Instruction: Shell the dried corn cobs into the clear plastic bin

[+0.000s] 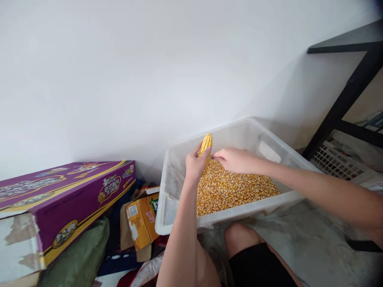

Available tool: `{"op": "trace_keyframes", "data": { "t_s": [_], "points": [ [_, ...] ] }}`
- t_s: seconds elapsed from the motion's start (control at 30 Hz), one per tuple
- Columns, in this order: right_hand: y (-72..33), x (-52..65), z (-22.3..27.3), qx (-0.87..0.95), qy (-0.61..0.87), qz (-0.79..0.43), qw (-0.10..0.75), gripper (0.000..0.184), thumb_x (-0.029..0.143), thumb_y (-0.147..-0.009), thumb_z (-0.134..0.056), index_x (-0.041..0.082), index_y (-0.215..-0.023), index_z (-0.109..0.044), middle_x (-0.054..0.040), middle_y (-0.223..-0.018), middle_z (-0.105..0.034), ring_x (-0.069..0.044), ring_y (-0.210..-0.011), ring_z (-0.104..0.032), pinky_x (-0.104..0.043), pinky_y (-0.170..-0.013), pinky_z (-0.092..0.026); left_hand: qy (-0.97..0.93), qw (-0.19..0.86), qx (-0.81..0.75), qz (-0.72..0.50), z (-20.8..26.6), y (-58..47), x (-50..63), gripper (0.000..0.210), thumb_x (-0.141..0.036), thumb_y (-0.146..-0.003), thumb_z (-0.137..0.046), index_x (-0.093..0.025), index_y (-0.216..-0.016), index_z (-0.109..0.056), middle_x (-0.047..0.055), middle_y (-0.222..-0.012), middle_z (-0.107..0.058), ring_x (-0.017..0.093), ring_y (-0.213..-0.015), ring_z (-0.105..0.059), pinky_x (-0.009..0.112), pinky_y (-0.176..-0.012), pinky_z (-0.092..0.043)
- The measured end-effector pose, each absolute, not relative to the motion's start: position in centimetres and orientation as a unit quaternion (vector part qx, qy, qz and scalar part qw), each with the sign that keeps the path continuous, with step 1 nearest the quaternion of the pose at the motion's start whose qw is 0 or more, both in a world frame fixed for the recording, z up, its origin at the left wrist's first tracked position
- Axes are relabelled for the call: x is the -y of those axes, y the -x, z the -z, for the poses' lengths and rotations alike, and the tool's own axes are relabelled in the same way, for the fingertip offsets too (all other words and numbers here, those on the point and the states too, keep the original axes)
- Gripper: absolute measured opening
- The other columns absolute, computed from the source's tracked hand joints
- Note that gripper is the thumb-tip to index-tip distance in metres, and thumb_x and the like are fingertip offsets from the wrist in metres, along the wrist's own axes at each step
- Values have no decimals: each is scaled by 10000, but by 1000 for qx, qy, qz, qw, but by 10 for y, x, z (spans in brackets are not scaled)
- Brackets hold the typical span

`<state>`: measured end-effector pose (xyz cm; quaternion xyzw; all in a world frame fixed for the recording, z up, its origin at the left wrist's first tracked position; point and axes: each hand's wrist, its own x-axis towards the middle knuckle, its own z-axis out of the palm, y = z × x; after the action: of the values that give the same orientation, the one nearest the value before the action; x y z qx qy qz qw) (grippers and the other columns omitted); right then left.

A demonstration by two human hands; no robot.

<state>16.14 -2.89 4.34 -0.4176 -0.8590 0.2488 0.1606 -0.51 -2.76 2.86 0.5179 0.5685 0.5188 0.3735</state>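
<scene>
My left hand (196,161) is wrapped around an ear of corn (206,144), which it holds tilted with the yellow tip pointing up. Just to the right, my right hand (230,159) has its fingers pinched together close to the lower part of the ear. Whatever is between those fingertips is too small to make out. Both hands are over a translucent white plastic bin (248,127). Loose yellow corn kernels (233,191) lie heaped inside it, below the hands.
A purple printed carton (86,199) stands on the left, with a green sack (80,251) beside it. Flattened orange packaging (143,219) lies against the bin's left side. To the right are a black-framed table (353,83) and a white plastic basket (338,161). A white wall (149,71) rises behind.
</scene>
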Motion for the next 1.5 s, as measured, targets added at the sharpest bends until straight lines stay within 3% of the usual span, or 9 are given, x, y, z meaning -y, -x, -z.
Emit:
{"op": "trace_keyframes", "data": {
  "t_s": [0.1,0.2,0.3,0.5,0.77,0.9,1.03,1.3,1.5],
  "points": [
    [-161,17,-39,795,414,-407,177,273,256,-920,-417,166,-941,-673,-5,-571,-514,-99,-460,-362,-258,-479,-242,-511,395,-566,-512,-30,4,27,594,-414,-717,-730,-201,-1260,-621,26,-774,-721,164,-691,-665,249,-623,-528],
    [-163,12,-42,772,390,-466,187,287,279,-923,-428,167,-1032,-669,9,-558,-482,-102,-460,-361,-253,-473,-253,-486,428,-564,-512,-34,3,28,660,-439,-711,-733,-193,-1304,-578,19,-705,-697,137,-573,-631,226,-523,-491],
    [-171,9,-50,791,351,-462,194,304,291,-926,-438,147,-1074,-661,-8,-613,-522,-111,-526,-433,-247,-508,-305,-454,465,-551,-523,-40,2,31,671,-459,-713,-730,-195,-1307,-567,23,-701,-685,120,-537,-615,208,-484,-472],
    [-183,1,-57,777,368,-455,231,370,346,-952,-400,177,-1200,-617,8,-618,-504,-105,-511,-406,-251,-502,-289,-421,503,-520,-547,-49,1,34,621,-454,-756,-690,-204,-1308,-553,44,-793,-693,106,-543,-614,197,-477,-475],
    [-178,13,-61,817,355,-406,206,336,366,-945,-404,178,-1096,-638,-15,-658,-573,-120,-547,-471,-267,-528,-319,-420,515,-507,-549,-50,2,34,622,-424,-757,-696,-206,-1312,-519,26,-746,-678,115,-556,-630,206,-519,-490],
    [-179,18,-66,824,356,-389,206,333,375,-950,-384,170,-973,-646,-18,-651,-564,-117,-538,-463,-271,-538,-323,-446,528,-485,-536,-49,2,35,520,-465,-774,-664,-184,-1203,-578,28,-745,-668,124,-578,-638,209,-532,-491],
    [-180,19,-67,814,355,-423,178,346,380,-953,-378,172,-1059,-633,-12,-606,-543,-130,-555,-475,-270,-547,-333,-457,536,-479,-524,-49,1,37,468,-514,-800,-607,-126,-1062,-611,50,-710,-652,141,-608,-639,224,-556,-494],
    [-178,21,-68,817,359,-421,160,346,359,-937,-398,184,-1103,-646,-25,-661,-581,-142,-575,-493,-277,-567,-353,-510,470,-495,-524,-41,0,36,374,-518,-837,-569,-181,-1001,-564,29,-817,-628,121,-678,-616,217,-593,-477],
    [-170,28,-64,829,389,-362,173,237,282,-897,-454,184,-955,-662,-71,-789,-652,-177,-684,-535,-289,-603,-352,-534,412,-537,-507,-41,-5,37,392,-554,-823,-572,-183,-947,-545,28,-740,-588,127,-624,-578,225,-546,-449]
  ]
}}
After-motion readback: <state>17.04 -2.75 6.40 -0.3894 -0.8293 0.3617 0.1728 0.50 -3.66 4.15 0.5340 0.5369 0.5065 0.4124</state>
